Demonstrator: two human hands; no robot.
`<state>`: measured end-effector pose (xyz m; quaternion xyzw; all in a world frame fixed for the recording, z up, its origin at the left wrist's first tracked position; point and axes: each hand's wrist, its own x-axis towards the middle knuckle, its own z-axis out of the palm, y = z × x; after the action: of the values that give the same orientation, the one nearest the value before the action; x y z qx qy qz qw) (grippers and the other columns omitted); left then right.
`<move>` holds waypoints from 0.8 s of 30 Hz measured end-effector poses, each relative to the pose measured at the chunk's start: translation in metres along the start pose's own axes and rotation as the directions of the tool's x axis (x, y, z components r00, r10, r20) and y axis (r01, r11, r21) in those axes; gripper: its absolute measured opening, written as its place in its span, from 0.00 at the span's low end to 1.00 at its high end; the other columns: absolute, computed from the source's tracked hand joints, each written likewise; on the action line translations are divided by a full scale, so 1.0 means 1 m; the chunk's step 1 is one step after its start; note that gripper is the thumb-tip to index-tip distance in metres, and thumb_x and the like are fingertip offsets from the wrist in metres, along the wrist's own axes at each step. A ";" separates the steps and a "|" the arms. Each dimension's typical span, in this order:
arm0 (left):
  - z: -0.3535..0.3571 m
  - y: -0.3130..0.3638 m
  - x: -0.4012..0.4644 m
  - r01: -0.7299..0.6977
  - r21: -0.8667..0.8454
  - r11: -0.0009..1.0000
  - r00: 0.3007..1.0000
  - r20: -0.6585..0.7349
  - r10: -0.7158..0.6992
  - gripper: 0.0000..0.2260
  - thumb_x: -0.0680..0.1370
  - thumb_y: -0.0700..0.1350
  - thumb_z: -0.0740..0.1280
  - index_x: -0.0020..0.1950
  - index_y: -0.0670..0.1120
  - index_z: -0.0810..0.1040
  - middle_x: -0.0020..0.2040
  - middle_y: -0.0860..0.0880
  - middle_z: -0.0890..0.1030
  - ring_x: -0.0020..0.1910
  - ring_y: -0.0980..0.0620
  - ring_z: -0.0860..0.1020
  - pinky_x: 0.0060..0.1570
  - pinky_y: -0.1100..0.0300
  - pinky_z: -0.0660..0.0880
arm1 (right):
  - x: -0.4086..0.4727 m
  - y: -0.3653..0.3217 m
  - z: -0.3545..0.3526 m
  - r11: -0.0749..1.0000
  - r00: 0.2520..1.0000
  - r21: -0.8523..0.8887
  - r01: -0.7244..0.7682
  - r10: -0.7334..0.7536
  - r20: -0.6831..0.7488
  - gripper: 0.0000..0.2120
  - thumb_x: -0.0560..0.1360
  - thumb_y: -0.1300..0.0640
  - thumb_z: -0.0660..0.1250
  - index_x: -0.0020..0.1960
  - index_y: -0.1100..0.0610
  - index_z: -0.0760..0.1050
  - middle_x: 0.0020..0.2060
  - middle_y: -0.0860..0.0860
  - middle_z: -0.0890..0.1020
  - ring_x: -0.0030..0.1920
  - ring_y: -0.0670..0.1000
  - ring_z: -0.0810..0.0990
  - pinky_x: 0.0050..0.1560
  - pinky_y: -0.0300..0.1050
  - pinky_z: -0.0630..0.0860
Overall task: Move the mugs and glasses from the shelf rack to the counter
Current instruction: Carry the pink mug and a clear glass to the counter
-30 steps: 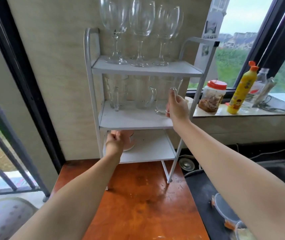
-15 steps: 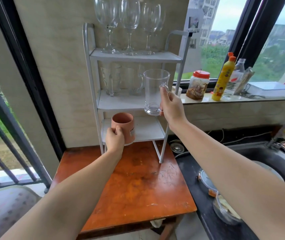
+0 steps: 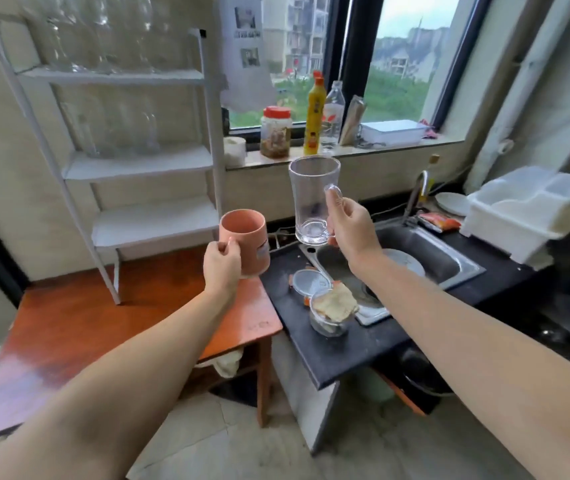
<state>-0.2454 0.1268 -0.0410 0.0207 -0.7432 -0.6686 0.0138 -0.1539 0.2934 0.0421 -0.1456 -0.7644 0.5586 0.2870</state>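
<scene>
My left hand (image 3: 222, 268) grips a pink mug (image 3: 246, 241) by its handle, upright, above the right edge of the wooden table (image 3: 79, 327). My right hand (image 3: 351, 226) holds a clear glass mug (image 3: 313, 199) by its handle, upright, above the left end of the black counter (image 3: 356, 344). The white shelf rack (image 3: 145, 161) stands on the table at the left. Blurred wine glasses (image 3: 103, 32) stand on its top shelf and clear glass mugs (image 3: 121, 131) on the second shelf. Its lowest shelf is bare.
A steel sink (image 3: 422, 258) with a plate is set in the counter. Near the counter's front stand a glass bowl with food (image 3: 332, 311) and a lid (image 3: 309, 282). A white dish rack (image 3: 526, 213) sits at the right. A jar, bottles and a box line the windowsill (image 3: 346, 150).
Both hands have drawn the mugs off the rack and carried them to the right, toward the counter. The view has swung right and the sink has come into sight.
</scene>
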 end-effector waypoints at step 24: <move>0.372 0.028 -0.259 0.083 -0.027 0.996 0.513 0.858 -0.020 0.07 0.74 0.46 0.62 0.37 0.48 0.69 0.36 0.48 0.73 0.43 0.47 0.73 0.46 0.51 0.72 | -0.172 0.117 -0.405 0.886 0.564 -0.085 -0.455 0.213 -0.798 0.22 0.75 0.39 0.60 0.33 0.55 0.62 0.31 0.56 0.65 0.33 0.53 0.67 0.36 0.46 0.64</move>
<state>-0.0048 0.5122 -0.0504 -0.2898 -0.6307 -0.6156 -0.3731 0.2145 0.5507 -0.0294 -0.5520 -0.5967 0.3718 0.4482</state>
